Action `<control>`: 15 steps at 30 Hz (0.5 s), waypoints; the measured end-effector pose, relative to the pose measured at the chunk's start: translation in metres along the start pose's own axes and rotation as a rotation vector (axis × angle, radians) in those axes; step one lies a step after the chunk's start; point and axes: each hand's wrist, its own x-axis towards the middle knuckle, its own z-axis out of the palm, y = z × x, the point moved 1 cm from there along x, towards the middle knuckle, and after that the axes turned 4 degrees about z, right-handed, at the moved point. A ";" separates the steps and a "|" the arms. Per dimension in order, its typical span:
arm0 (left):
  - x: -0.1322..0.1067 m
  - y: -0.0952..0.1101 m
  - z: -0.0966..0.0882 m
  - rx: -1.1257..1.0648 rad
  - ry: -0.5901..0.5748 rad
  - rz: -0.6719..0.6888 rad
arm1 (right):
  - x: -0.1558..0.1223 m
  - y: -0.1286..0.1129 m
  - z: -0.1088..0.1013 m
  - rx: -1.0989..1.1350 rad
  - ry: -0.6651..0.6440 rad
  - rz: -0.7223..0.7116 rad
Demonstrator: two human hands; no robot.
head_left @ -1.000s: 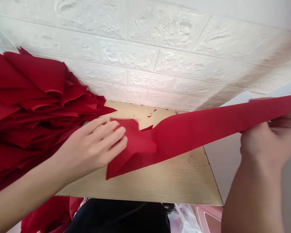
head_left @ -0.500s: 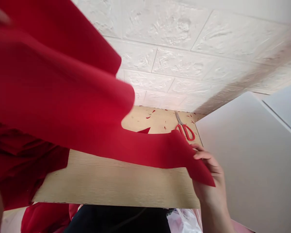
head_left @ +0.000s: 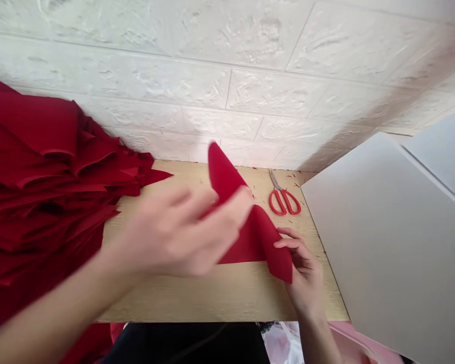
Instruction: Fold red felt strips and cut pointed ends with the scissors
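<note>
A red fabric piece (head_left: 227, 174) is bent up in the middle, its rounded end raised above the table. My left hand (head_left: 182, 232), smeared by motion, reaches across it; the fabric shows between its fingers, which seem closed on it. Part of the piece is hidden behind this hand. At the right end, my right hand (head_left: 303, 268) pinches the curled red edge, thumb below and fingers on top. Red-handled scissors (head_left: 284, 201) lie beyond my right hand, blades toward the wall, touched by neither hand.
A tall heap of red fabric pieces (head_left: 53, 177) covers the table's left side. Small red scraps lie near the scissors on the wooden table (head_left: 167, 298). A white brick-patterned wall (head_left: 197, 86) stands behind. On the right is a white panel (head_left: 387, 242).
My left hand has come from the far upper left to the middle, bringing the spread fabric down and folding it toward the right. My right hand still pinches its end, shifted slightly left in view.
</note>
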 end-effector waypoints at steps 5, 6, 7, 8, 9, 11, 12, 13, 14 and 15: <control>-0.014 0.023 0.102 0.379 0.083 0.566 | 0.015 0.014 -0.016 -0.009 0.129 0.076; -0.018 0.026 0.116 0.361 0.084 0.564 | 0.018 0.015 -0.019 -0.009 0.138 0.100; -0.021 0.027 0.124 0.337 0.089 0.535 | 0.021 0.016 -0.021 0.009 0.146 0.134; -0.024 0.028 0.128 0.311 0.083 0.482 | 0.024 0.016 -0.022 0.051 0.152 0.177; -0.027 0.026 0.127 0.301 0.067 0.412 | 0.026 0.016 -0.022 0.110 0.157 0.223; -0.036 0.017 0.114 0.321 0.035 0.251 | 0.030 0.015 -0.020 0.227 0.162 0.297; -0.044 0.009 0.104 0.337 0.021 0.162 | 0.031 0.015 -0.018 0.268 0.165 0.317; -0.053 -0.001 0.094 0.352 0.015 0.077 | 0.032 0.014 -0.017 0.292 0.163 0.325; -0.064 -0.012 0.083 0.359 0.011 -0.014 | 0.033 0.014 -0.016 0.298 0.158 0.326; -0.076 -0.024 0.073 0.353 0.008 -0.116 | 0.033 0.014 -0.015 0.290 0.157 0.326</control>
